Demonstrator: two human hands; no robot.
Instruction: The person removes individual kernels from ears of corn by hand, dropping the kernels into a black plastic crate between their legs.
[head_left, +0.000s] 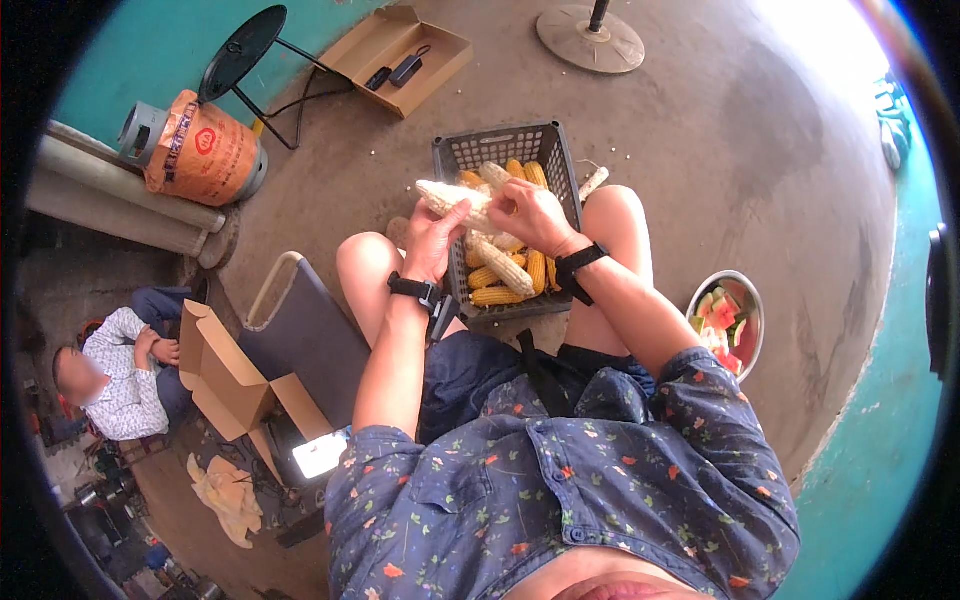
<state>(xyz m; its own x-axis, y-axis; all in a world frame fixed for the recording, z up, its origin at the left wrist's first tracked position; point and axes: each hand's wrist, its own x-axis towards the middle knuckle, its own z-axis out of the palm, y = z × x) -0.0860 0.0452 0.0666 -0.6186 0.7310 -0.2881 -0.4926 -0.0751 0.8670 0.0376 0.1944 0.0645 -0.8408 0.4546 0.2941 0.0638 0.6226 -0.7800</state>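
Note:
A pale corn cob (452, 203) lies across the space between my hands, above a dark plastic crate. My left hand (436, 238) is wrapped round its lower side, thumb along the cob. The fingers of my right hand (530, 216) are bent and pressed against the cob's right end; their tips are partly hidden. Below, the crate (555, 150) stands between my knees. Inside lie several yellow corn cobs (497, 296) and some whitish ones, such as a pale cob (503, 265) near the front.
A metal bowl (759, 318) of watermelon pieces stands right of my leg. Beyond the crate are an open cardboard box (440, 72) and a round stand base (590, 42). At left are a chair (300, 330), a gas cylinder (250, 172) and a seated person (125, 375).

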